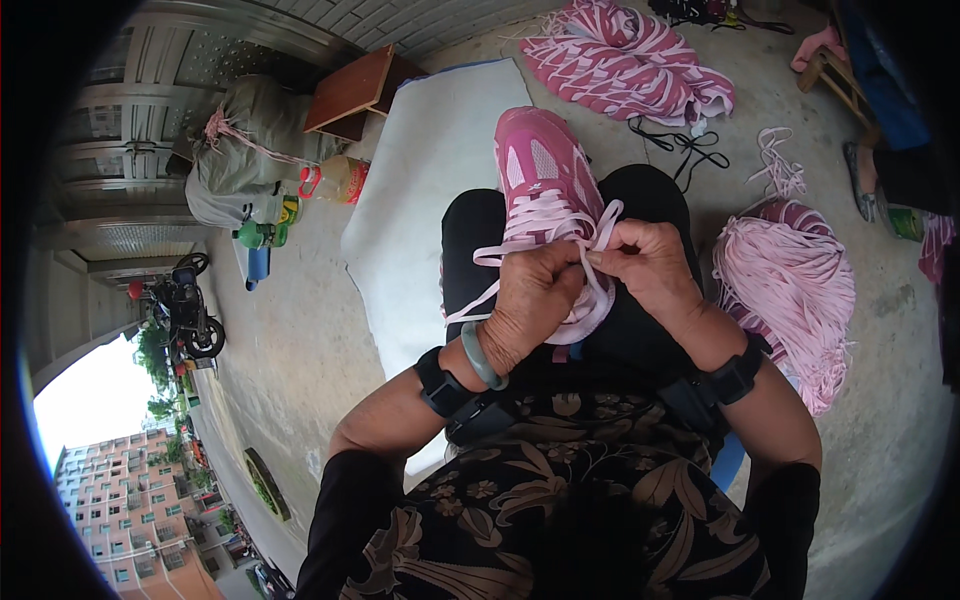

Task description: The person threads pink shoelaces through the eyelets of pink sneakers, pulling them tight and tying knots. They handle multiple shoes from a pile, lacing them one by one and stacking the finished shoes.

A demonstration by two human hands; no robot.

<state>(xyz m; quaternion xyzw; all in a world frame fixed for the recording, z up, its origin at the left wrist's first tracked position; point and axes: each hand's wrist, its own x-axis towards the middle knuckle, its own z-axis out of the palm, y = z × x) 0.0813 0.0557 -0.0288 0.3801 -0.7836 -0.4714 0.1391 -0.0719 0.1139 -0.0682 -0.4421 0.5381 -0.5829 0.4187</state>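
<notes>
A pink sneaker (540,150) rests across my lap between my knees, toe pointing away from me. Its pale pink shoelace (545,215) is threaded through the eyelets, with loops standing out at both sides near the tongue. My left hand (535,295), with a pale green bangle at the wrist, is closed in a pinch on the shoelace over the shoe's opening. Close beside it on the right, my right hand (650,260) pinches the shoelace below an upright loop. The two hands' fingertips nearly meet; the exact knot between them is partly hidden.
On the right lies a heap of pale pink laces (785,275); a pile of pink laced shoe uppers (630,65) lies ahead. A white sheet (430,150) covers floor to the left, near a large bottle (340,180), a wooden box (360,90) and a sack (245,150). Another person's foot (860,180) is at right.
</notes>
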